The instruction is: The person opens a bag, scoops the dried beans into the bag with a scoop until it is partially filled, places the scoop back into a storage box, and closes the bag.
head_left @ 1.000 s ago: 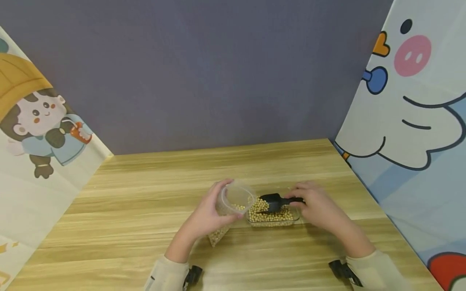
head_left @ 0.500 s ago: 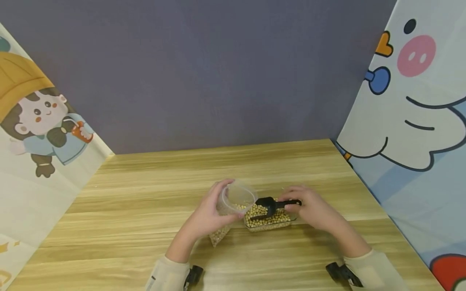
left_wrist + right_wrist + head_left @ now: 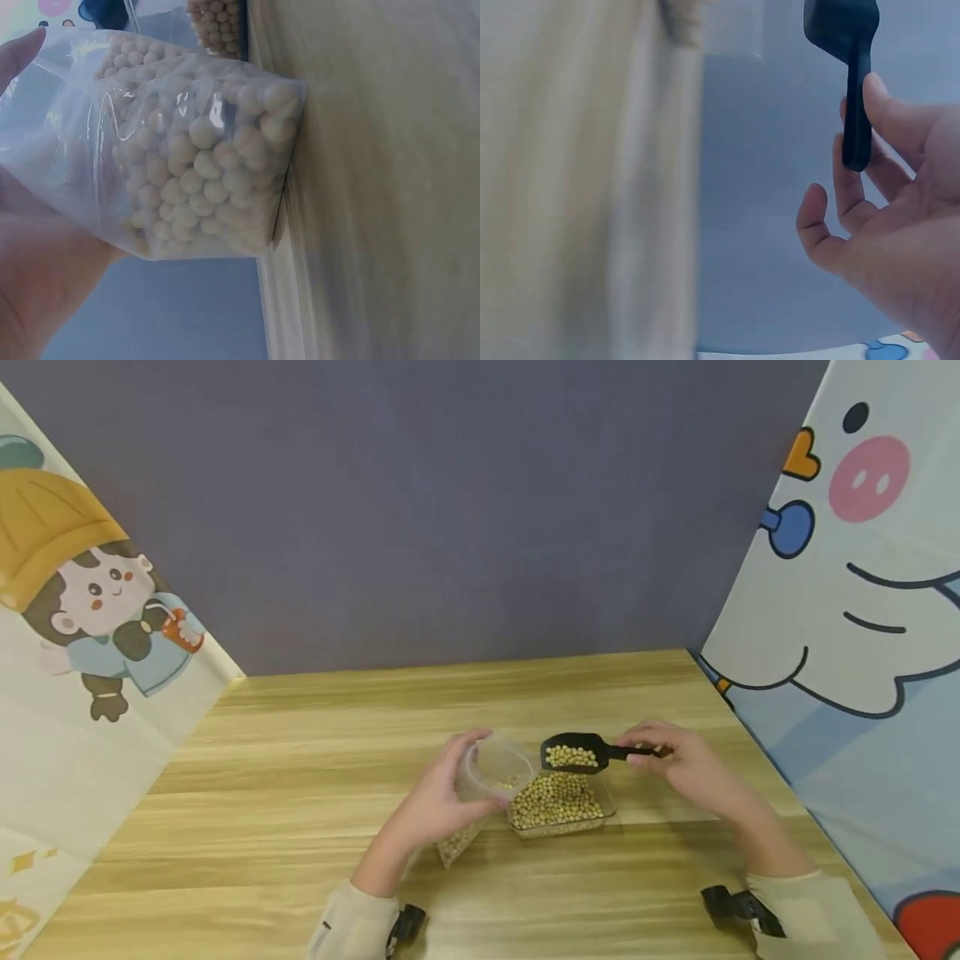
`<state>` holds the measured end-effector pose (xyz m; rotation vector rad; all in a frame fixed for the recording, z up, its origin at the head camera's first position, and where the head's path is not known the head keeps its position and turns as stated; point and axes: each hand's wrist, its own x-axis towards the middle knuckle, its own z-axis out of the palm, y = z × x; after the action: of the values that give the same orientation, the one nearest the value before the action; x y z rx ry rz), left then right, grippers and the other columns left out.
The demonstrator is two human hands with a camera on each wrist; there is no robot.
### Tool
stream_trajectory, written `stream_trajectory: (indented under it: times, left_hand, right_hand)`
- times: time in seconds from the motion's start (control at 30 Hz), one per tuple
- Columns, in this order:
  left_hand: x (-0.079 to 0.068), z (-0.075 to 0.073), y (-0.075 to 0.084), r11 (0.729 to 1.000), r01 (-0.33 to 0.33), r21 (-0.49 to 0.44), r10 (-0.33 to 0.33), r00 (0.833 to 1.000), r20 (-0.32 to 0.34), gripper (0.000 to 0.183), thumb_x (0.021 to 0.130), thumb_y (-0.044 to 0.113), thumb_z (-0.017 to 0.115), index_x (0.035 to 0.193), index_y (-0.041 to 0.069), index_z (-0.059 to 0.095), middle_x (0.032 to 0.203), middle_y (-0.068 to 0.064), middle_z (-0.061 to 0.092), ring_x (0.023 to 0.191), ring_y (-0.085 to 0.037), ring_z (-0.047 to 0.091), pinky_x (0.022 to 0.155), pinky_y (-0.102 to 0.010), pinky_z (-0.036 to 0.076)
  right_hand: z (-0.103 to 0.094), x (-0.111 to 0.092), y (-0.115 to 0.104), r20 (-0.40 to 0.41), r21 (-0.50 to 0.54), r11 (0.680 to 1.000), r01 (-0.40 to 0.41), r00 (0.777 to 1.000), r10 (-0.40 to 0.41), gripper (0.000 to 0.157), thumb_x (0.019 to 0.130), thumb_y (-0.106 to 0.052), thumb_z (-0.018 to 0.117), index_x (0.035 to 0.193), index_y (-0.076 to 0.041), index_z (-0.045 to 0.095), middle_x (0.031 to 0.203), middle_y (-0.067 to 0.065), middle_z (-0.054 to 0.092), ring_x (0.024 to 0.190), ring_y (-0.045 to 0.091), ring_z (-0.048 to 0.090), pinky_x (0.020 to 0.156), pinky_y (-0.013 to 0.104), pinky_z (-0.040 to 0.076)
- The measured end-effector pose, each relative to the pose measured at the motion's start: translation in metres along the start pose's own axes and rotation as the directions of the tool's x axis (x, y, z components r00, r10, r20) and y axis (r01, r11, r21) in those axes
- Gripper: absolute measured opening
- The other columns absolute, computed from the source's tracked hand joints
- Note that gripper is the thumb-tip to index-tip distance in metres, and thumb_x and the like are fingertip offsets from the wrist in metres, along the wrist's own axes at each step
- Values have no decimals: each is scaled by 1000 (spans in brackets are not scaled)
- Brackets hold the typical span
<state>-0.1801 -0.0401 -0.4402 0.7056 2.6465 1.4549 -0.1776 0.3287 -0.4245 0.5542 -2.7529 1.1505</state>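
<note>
My left hand [image 3: 442, 789] holds the mouth of a clear plastic bag [image 3: 199, 161], fingers on the far side and thumb in front. Yellowish soybeans [image 3: 202, 184] fill its lower part in the left wrist view. In my right hand [image 3: 686, 768] the handle of a small black scoop [image 3: 857, 105] is pinched between thumb and fingers. A load of soybeans [image 3: 570, 757] lies in the scoop, which hangs just above the back of a glass container [image 3: 611, 808]. More soybeans [image 3: 555, 802] are heaped in that container, right of the bag.
The wood-grain table [image 3: 337, 718] stretches out around the things. A dark grey panel [image 3: 465, 510] rises behind it. Cartoon-printed panels stand at the left [image 3: 45, 718] and right [image 3: 825, 635] edges.
The scoop was down among the soybeans in the container; my right hand has raised it, loaded, up and away to the right. My left hand keeps its hold on the bag.
</note>
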Motion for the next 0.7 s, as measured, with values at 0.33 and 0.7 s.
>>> stream_trajectory:
  times: [0.33,0.7]
  left_hand:
    - [0,6,3,999,-35,-15,36,999,5,92,81,27,92,159,28,43,149,-8,55,130,-34,59,100,-54,60]
    - [1,5,3,997,-67,-39,68,997,27,102,76,26,95,161,25,39,137,-16,58,118,-23,58,92,-35,62]
  right_hand:
    - [-27,12,-64,-23,-214,973,87,995,-94,24,102,-16,72,125,-17,78,128,6,72,112,27,67,82,40,55]
    - [0,14,-114,-72,-446,822,354,901,-427,24,93,-2,76,113,-14,82,109,1,69,102,23,57,85,46,49]
